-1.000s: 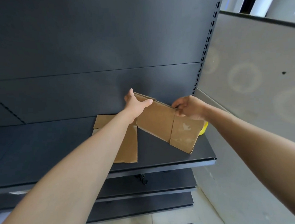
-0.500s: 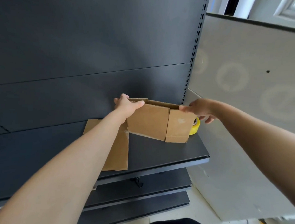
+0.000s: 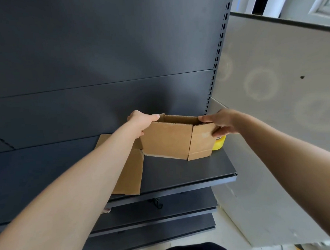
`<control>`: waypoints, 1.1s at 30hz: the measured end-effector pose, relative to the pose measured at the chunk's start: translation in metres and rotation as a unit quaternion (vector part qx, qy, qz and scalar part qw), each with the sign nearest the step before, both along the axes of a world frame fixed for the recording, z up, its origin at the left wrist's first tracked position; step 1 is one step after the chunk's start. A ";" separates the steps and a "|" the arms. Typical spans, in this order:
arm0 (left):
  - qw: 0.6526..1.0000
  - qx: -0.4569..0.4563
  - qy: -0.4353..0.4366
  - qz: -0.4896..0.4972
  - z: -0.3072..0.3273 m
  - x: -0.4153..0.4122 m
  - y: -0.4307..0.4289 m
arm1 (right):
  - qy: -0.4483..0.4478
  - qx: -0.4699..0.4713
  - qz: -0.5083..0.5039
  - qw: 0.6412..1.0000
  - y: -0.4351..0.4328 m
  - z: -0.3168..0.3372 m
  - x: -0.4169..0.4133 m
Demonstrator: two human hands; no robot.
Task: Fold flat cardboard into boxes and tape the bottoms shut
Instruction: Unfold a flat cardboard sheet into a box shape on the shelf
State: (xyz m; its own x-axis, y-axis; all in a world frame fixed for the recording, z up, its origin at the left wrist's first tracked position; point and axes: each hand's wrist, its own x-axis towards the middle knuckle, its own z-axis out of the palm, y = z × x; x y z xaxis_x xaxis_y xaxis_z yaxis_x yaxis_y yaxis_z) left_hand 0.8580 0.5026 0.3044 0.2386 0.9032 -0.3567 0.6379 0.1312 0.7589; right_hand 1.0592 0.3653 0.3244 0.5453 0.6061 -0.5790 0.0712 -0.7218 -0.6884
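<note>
A brown cardboard box [image 3: 168, 139] stands partly opened on the dark shelf [image 3: 181, 173], its top open so the inside back wall shows. My left hand [image 3: 141, 120] grips its upper left corner, thumb along the front edge. My right hand [image 3: 220, 122] pinches the upper right corner, thumb on top and fingers behind the narrow side panel. A flat cardboard sheet [image 3: 130, 173] lies on the shelf to the left, partly under my left forearm. A yellow tape roll [image 3: 219, 143] peeks out behind the box's right side.
The shelf's dark back panel rises right behind the box. A slotted upright [image 3: 217, 62] and a grey side wall [image 3: 272, 101] close off the right. Lower shelves [image 3: 155, 216] sit below, with pale floor at the bottom right.
The box has gone from a tilted flat sheet to an upright, opened shape resting on the shelf. Both hands shifted to its upper corners.
</note>
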 end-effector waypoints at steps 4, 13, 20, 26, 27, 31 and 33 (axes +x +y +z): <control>1.000 0.001 0.013 -0.014 0.008 -0.003 -0.003 | 0.005 -0.005 0.007 1.000 0.001 0.004 0.000; 0.998 -0.020 0.052 -0.014 0.010 -0.010 -0.017 | -0.011 0.014 -0.004 1.000 0.009 0.004 -0.011; 0.998 -0.050 0.048 -0.011 0.017 -0.017 -0.015 | -0.012 0.007 0.030 0.999 0.017 0.006 -0.018; 0.997 -0.020 0.070 -0.028 0.016 -0.021 -0.018 | -0.018 0.009 0.063 0.998 0.017 0.006 -0.023; 0.997 -0.019 0.064 -0.024 0.015 -0.022 -0.019 | -0.016 0.008 0.068 0.998 0.017 0.005 -0.022; 0.999 -0.034 0.004 -0.014 0.015 -0.025 -0.022 | -0.024 0.009 0.082 0.996 0.015 0.003 -0.020; 0.997 -0.067 -0.039 -0.018 0.016 -0.022 -0.027 | -0.020 0.013 0.087 0.996 0.016 0.004 -0.022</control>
State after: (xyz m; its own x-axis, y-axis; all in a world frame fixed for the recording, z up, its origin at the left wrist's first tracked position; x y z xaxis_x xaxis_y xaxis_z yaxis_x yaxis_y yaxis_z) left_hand 0.8361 0.4756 0.3203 0.3017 0.8390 -0.4528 0.5829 0.2134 0.7840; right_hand 1.0370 0.3808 0.3282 0.4533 0.7078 -0.5418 0.2203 -0.6780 -0.7013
